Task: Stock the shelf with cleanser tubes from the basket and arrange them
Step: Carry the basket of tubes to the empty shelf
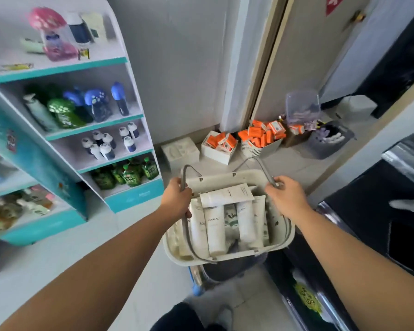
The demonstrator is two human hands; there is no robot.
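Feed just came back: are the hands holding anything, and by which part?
The basket: the left hand grips its left handle, the right hand grips its right handle. None of the cleanser tubes is in hand.

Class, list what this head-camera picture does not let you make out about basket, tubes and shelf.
1. Count of white cleanser tubes in the cream plastic basket: head view, the upper tubes cover lower ones.
2. Product labels on the teal-edged white shelf: head view, blurred.
3. What lies beneath the basket: head view, hidden by the basket.
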